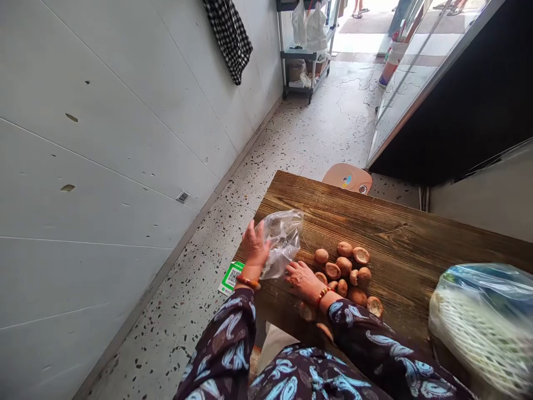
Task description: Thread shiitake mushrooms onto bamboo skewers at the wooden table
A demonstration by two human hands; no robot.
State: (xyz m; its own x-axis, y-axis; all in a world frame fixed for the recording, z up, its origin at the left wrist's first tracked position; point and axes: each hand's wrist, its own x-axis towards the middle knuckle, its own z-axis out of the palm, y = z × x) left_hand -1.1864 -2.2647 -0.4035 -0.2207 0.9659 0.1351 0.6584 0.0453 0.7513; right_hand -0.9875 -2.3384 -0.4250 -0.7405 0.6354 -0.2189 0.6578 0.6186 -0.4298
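A clear plastic bag (pixel 285 236) lies crumpled near the left end of the wooden table. My left hand (pixel 255 245) grips its left side, the thumb resting against the film. At the bag's lower right edge, the fingers of my right hand (pixel 303 282) are closed on the plastic; the fingertips are partly hidden. Several brown mushrooms (pixel 344 265) lie loose just right of my right hand, some showing their hollow undersides. A few of them are partly covered by my right hand and forearm.
A bulging plastic bag with white netting (pixel 478 316) stands at the table's right. A green QR-code card (pixel 230 278) hangs at the left edge. Beyond the wooden table (pixel 391 222) are a pink stool (pixel 347 176), a shelf cart (pixel 306 54) and a glass door.
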